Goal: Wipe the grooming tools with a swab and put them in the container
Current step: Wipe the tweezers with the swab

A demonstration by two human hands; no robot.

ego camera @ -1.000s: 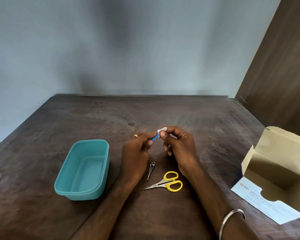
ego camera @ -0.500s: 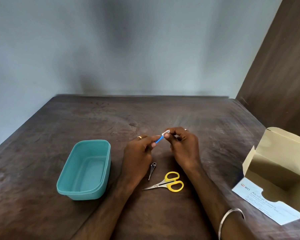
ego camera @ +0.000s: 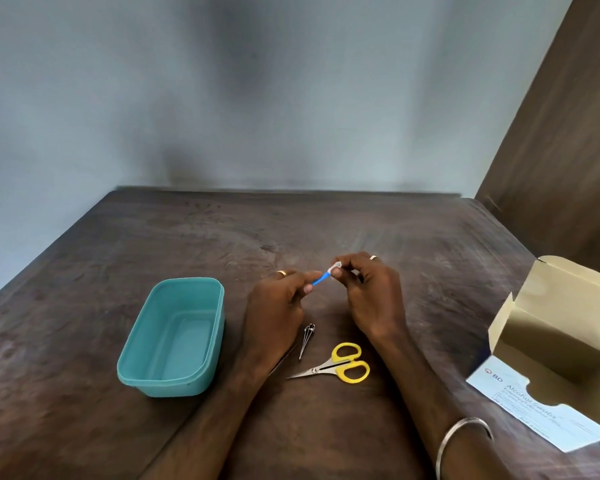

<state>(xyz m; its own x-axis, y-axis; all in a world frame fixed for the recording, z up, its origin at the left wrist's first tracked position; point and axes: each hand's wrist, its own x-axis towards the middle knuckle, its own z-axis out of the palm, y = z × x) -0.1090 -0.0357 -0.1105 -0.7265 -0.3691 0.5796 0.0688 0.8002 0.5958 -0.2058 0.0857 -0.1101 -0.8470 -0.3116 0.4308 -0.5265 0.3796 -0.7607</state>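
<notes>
Head view
Around: open swab box (ego camera: 565,344) at the right edge of the table (ego camera: 361,230); yellow scissors (ego camera: 338,367) and a small metal tool (ego camera: 307,339) lie near the wrists, apart from each other.
Tool: thin blue tool (ego camera: 318,280), held above the table between both hands.
Left hand (ego camera: 278,306): pinches the tool's near end.
Right hand (ego camera: 371,296): pinches a white swab (ego camera: 336,267) on the tool's far tip.
Container (ego camera: 174,336): teal, left of the left hand, nothing visible inside.
</notes>
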